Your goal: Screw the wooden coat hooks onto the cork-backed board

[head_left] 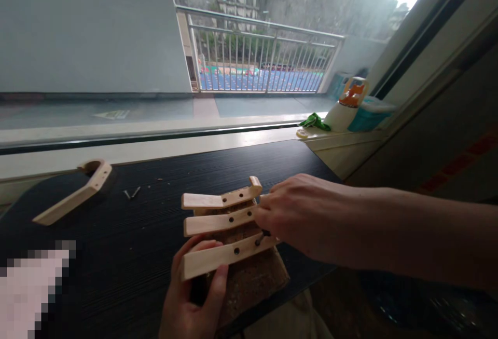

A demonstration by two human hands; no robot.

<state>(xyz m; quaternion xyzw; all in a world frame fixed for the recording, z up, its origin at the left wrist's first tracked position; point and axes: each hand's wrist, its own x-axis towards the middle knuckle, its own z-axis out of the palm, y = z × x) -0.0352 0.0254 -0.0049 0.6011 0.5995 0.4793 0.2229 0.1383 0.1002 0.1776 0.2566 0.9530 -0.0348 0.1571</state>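
Observation:
Three pale wooden hooks with dark holes lie side by side across a worn brown block [259,282] on the black table. My left hand [194,287] grips the straight end of the nearest wooden hook [206,261], thumb in front and fingers behind. My right hand [290,214] is closed at the right ends of the nearest hook and the middle hook [208,225], covering their tips. What its fingers pinch is hidden. The far hook [202,201] shows its curled tip beyond my right hand. Another wooden hook [83,196] lies loose at the left.
Two small metal screws or nails [133,192] lie on the black table [128,276] near the loose hook. A window sill [257,139] runs behind, with a green cloth [314,121], a white bottle [340,116] and a teal container [369,113] at the right.

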